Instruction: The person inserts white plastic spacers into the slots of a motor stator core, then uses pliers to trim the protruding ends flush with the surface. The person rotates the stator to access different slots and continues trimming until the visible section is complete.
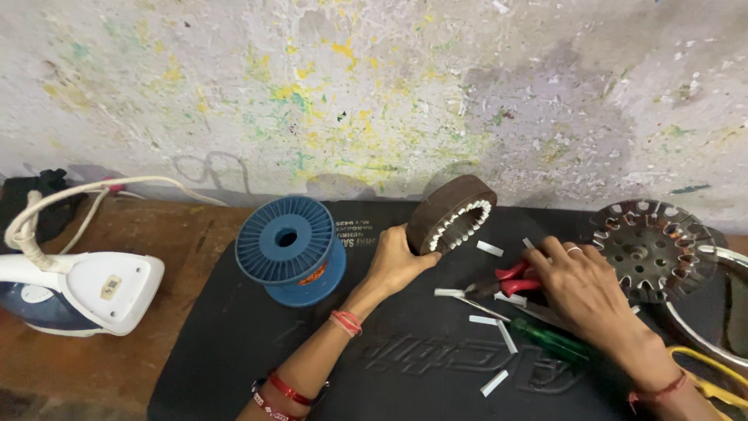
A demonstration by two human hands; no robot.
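My left hand [395,261] grips the rim of a dark round stator core [450,212], which stands tilted on edge on the black mat [234,335] with white paper strips lining its inner slots. My right hand [580,288] rests flat on the mat over red-handled pliers [510,279], fingers spread, and touches them. A green-handled screwdriver [549,337] lies under that wrist. Several loose white paper strips [499,359] are scattered on the mat between the hands.
A blue spool [287,248] with copper wire stands left of the stator. A white and blue clothes iron [74,292] with its cord sits on the wooden bench at far left. A slotted metal rotor disc [650,248] and a metal ring [705,331] lie at right. Paint-spattered wall behind.
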